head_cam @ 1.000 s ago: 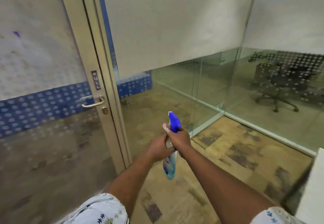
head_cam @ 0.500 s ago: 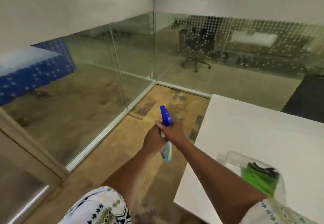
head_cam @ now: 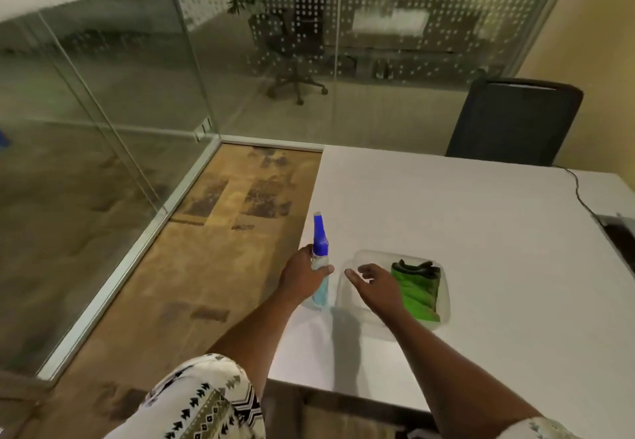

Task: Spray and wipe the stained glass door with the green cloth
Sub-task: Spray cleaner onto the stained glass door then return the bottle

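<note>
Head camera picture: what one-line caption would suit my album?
Left hand holds spray bottle at table edge; right hand reaches toward green cloth.

The right hand hides part of the clear tray; dark item perhaps cloth.

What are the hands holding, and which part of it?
The left hand holds the spray bottle around its neck, just under the blue trigger head. The right hand is open and holds nothing.
</note>
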{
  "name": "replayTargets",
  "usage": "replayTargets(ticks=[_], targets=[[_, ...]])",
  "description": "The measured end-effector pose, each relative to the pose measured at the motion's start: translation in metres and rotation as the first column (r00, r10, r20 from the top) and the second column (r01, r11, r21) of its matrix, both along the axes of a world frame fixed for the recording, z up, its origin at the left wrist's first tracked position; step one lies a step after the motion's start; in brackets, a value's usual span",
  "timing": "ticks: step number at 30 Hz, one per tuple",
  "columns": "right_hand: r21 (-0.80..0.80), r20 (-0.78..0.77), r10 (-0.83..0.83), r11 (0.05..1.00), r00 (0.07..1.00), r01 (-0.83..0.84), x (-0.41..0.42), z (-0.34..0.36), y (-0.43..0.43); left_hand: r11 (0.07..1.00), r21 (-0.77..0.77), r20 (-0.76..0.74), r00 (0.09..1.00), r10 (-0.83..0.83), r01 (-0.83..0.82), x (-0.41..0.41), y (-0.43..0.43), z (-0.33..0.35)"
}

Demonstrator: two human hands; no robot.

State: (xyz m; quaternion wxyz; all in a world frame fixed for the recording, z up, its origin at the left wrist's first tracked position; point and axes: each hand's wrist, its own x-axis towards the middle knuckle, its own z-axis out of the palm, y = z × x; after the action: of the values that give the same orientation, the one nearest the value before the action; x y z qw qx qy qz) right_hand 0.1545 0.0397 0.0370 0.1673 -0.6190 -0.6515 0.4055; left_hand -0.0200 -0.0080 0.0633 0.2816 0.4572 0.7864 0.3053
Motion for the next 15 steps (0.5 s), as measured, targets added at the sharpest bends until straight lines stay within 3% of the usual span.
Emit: replayTargets(ticks=[3, 6, 10, 15], targets=[[0.011, 0.233, 0.024, 1.0, 0.972, -0.027, 0.027, -0.023, 0.008, 0.995, -0.072, 0.012, 0.998, -0.067, 0.067, 0.007, 0.008, -0.014], [-0.045, 0.369, 0.046, 0.998, 0.928, -0.032, 0.043, -0.039, 0.015, 0.99, -0.098, 0.126, 0.988, -0.089, 0.102, 0.011, 0.015, -0.027], [-0.101, 0.488, 0.096, 0.994, 0.868, -0.053, 0.048, -0.046, 0.023, 0.988, -0.106, 0.2, 0.976, -0.089, 0.112, 0.014, 0.019, -0.039], [-0.164, 0.532, 0.027, 0.984, 0.846, 0.072, 0.047, -0.049, 0.038, 0.992, -0.075, 0.226, 0.97, -0.085, 0.105, 0.009, 0.023, -0.048]])
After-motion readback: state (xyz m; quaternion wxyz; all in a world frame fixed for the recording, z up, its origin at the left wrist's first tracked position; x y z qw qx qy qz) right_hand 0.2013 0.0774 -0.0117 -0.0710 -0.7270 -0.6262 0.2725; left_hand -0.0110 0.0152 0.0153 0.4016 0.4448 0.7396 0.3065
